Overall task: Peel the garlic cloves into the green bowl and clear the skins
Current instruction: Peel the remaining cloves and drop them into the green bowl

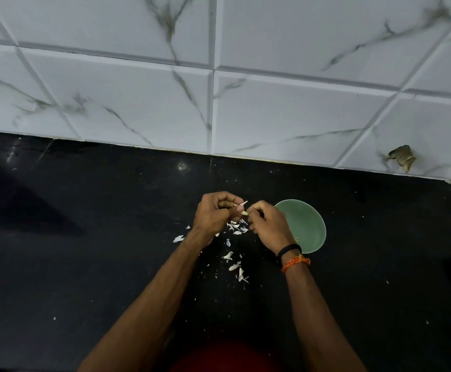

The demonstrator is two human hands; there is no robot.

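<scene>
Both hands' [213, 213] [268, 224] grips pinch one garlic clove [243, 212] beside the green bowl [306, 226].

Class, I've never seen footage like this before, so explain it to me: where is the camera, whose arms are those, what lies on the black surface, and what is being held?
There is no machine here. The single picture comes from a camera worn on a person's head, looking forward and down, so the two arms rising from the bottom edge are the wearer's own. The left hand and the right hand meet above a black counter and together pinch a small garlic clove, pulling at its skin. Torn white skins lie scattered on the counter beneath and between the arms. A green bowl stands just behind the right hand. Marbled white tiles cover the wall behind. Wristbands circle the right wrist.
</scene>
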